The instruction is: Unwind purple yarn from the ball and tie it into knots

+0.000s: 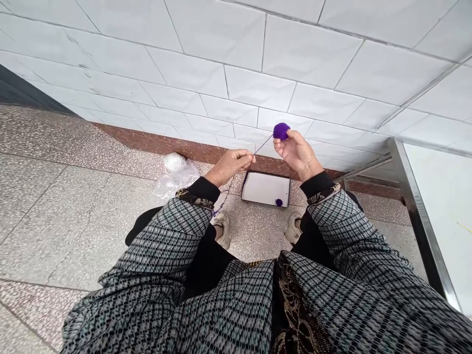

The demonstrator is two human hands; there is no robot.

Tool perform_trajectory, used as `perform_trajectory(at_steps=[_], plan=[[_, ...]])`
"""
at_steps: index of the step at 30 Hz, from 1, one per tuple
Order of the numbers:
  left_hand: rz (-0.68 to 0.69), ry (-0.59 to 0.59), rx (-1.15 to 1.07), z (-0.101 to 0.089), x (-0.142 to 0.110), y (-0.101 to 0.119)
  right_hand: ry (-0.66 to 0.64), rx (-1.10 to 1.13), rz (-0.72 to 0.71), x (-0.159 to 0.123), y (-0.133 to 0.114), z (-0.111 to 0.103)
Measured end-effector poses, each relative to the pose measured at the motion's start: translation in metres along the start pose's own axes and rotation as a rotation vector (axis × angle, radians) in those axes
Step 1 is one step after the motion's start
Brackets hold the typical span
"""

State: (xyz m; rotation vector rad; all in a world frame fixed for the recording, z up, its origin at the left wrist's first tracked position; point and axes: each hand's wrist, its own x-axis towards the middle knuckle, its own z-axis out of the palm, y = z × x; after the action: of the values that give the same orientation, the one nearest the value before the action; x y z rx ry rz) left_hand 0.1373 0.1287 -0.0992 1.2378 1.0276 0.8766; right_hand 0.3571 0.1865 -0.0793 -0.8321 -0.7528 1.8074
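Observation:
My right hand (297, 152) is raised in front of the wall, its fingertips closed on a small, rounded purple crocheted piece (281, 131). From that piece a strand of purple yarn (263, 144) runs taut, down and leftward to my left hand (234, 164). Thumb and forefinger of my left hand pinch the strand. Below the left hand, loose kinked purple yarn (223, 200) hangs toward the floor beside my shoe. A shallow box (263, 189) with dark edges and a white inside lies on the floor between my feet, holding a small purple bundle of yarn (279, 202).
At the left on the speckled floor are a ball of white yarn (174, 162) and a clear plastic bag (177, 182). The white tiled wall (243, 83) rises just ahead. A metal-framed white table (442, 206) stands at my right. My shoes (223, 228) flank the box.

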Motion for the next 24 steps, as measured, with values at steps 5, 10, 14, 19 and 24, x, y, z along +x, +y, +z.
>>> perform_trajectory(at_steps=[5,10,14,19,24], plan=[[-0.106,-0.053,0.107,-0.001,-0.010,-0.002,0.229,0.096,-0.124,0.005,-0.010,-0.002],[-0.029,-0.229,0.278,0.001,-0.016,0.004,0.275,-0.150,-0.145,0.002,-0.005,0.004],[0.125,-0.504,0.411,0.006,-0.024,0.019,0.257,-0.743,-0.116,-0.001,0.016,0.002],[0.236,-0.214,0.369,-0.005,-0.029,0.031,-0.359,-1.210,0.189,-0.017,0.034,-0.004],[0.129,0.090,0.351,-0.021,-0.020,0.021,-0.700,-0.584,0.278,-0.033,0.017,0.001]])
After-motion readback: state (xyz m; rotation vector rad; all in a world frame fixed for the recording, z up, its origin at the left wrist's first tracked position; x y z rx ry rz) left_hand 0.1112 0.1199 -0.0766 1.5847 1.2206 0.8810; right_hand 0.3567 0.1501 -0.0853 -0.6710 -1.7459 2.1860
